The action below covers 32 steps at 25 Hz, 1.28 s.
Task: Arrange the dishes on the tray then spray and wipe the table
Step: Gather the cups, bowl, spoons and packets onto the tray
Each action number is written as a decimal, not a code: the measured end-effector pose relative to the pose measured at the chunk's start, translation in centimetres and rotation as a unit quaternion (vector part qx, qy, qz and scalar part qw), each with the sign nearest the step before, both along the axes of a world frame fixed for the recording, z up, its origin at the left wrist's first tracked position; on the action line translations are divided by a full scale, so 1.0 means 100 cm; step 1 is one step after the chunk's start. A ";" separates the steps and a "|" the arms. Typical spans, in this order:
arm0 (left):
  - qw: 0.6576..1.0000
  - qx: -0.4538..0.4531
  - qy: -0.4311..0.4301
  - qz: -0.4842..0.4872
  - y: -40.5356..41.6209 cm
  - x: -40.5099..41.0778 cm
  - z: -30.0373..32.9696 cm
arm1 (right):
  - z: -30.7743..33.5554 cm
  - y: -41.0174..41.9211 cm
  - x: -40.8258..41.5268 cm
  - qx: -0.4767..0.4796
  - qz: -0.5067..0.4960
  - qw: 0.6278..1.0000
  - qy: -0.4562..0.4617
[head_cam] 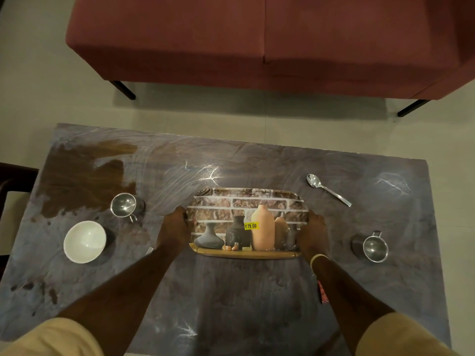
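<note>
Head view: the tray [246, 199] lies flat at the middle of the table [231, 291], its long sides parallel to the table's near and far edges. The tray carries no dishes; its printed face (vases against a brick wall, plus a yellow price sticker [251, 225]) is fully exposed. The left hand [176, 228] grips the tray's left short edge, fingers curled over the rim. The right hand [312, 233] grips the right short edge in the same manner; a pale band [318, 258] sits on that wrist. Toward the table's left edge stand two items: a steel cup [124, 204], upright with its handle pointing to the near edge, and a white bowl [84, 241] just nearer the near-left corner. The cup and bowl are near each other but apart. Toward the right edge, a second steel cup [374, 246] stands upright, handle toward the far edge. A spoon [327, 189] lies flat between the tray and the far-right corner, bowl end toward the far edge, handle angled toward the right edge. A brown spill [84, 181] covers the far-left area of the table, with smaller splashes along the left edge toward the near-left corner. Beyond the far edge stands a red sofa [257, 42] on a pale floor [38, 86].
</note>
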<state>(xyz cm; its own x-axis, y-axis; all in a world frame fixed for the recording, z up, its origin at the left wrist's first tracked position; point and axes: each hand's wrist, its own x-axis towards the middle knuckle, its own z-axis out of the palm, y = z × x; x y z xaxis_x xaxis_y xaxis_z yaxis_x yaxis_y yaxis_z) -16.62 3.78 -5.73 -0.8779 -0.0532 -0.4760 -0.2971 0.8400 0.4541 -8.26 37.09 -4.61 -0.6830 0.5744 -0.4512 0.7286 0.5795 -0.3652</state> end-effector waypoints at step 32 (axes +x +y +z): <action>0.962 -0.031 0.180 0.203 -0.138 0.099 0.055 | 0.041 -0.314 -0.003 -0.159 0.180 0.965 0.103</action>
<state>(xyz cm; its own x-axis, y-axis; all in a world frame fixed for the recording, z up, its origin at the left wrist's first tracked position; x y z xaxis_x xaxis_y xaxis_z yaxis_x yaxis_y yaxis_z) -6.75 -10.02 -0.26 -0.8857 -0.4456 -0.1303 -0.4401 0.7165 0.5413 -8.54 5.69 -0.55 -0.9066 0.1381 -0.3987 0.3938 0.6162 -0.6821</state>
